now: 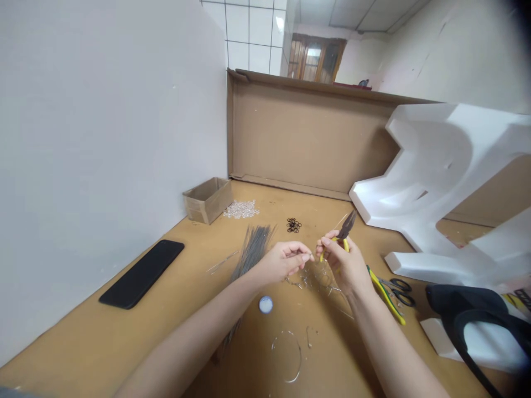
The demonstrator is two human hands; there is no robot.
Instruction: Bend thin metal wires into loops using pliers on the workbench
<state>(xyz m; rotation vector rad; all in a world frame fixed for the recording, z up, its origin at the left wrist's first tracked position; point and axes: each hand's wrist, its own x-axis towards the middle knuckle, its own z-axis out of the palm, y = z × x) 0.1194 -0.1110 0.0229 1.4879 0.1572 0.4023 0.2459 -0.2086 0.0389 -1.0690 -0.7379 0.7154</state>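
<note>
Tan, smooth tabletop (174, 337), backed by a brown cardboard panel (307, 138) and a plain pale wall at left. Right hand (342, 260): gripping one pair of pliers (347, 225), dark metal jaws, yellow handles, nose angled up and away, over the table right of centre. Left hand (290, 260): fingertips pinched on a small piece (311, 255), too tiny to identify, near the right hand. Beneath and between both: loose tangle of thin shiny wire (326, 279). Containers: one open rectangular cardboard box (207, 200), far left; its floor is hidden. Just beside it, one heap of clear, glassy bits (241, 209), too many to count. Also noted: one bundle of straight grey wires (252, 249); one cluster of black rings (294, 225), overlapping, count uncertain; one flat black slab (143, 273), left; one round blue-and-white disc (266, 304), near centre; one curved wire loop (299, 354), near edge; one pair of black-handled scissors (401, 290) beside one yellow-green-handled tool (388, 298), right; white moulded foam (431, 166), far right.
</note>
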